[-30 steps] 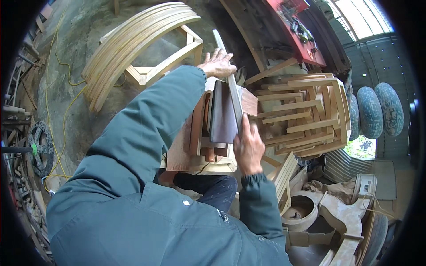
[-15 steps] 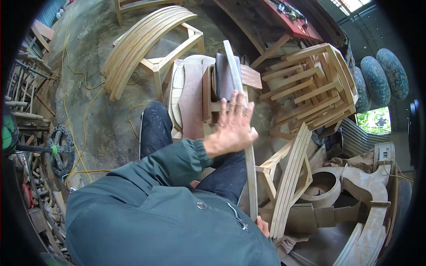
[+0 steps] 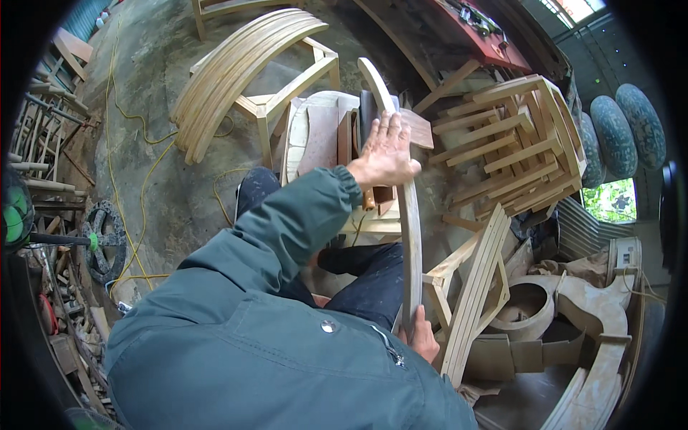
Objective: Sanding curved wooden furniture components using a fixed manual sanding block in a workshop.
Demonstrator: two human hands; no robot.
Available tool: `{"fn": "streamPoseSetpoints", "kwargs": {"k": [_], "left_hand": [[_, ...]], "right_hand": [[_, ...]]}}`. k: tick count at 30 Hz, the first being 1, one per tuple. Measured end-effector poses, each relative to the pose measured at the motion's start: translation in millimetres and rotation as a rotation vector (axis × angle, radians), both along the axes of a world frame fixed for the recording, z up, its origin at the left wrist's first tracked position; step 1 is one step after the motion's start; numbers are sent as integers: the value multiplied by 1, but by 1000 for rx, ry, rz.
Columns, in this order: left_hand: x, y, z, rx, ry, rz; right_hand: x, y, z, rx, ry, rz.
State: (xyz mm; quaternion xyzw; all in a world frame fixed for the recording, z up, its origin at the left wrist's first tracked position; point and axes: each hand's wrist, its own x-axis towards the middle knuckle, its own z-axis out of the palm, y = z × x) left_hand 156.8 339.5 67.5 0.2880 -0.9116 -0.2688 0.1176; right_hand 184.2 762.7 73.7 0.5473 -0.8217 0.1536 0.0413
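Note:
A long, curved wooden slat (image 3: 411, 244) runs from near my body away over a dark, upright slab (image 3: 368, 111). My left hand (image 3: 385, 152) lies flat on the slat's far half, fingers stretched out and pressing on it. At the near end, my right hand (image 3: 421, 337) is closed around the slat, partly hidden by my jacket. Just left of the slab stands a brown wooden block (image 3: 347, 136) beside a reddish-brown board (image 3: 321, 136). The slat and my left hand cover part of the slab.
Curved slats (image 3: 244, 72) rest on a wooden frame at the far left. Stacked wooden frames (image 3: 509, 143) stand at the right, with more straight-edged slats (image 3: 476, 287) nearer me. A yellow cable (image 3: 136, 208) crosses the concrete floor. Behind the frames hang patterned round rolls (image 3: 640, 125).
The slat has slid away from me and turned, so its curve shows more. My right hand has come forward with its near end, and my left hand has moved slightly farther out.

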Motion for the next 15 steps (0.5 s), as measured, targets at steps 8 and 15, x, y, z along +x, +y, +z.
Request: {"fn": "streamPoseSetpoints", "kwargs": {"k": [8,15], "left_hand": [[-43,-129,-32,9,-78,-3],[-74,-205,-48,-77,-47,15]], "right_hand": [[-36,-128,-22,35,29,9],[-62,-199,-88,-104,2,-23]]}}
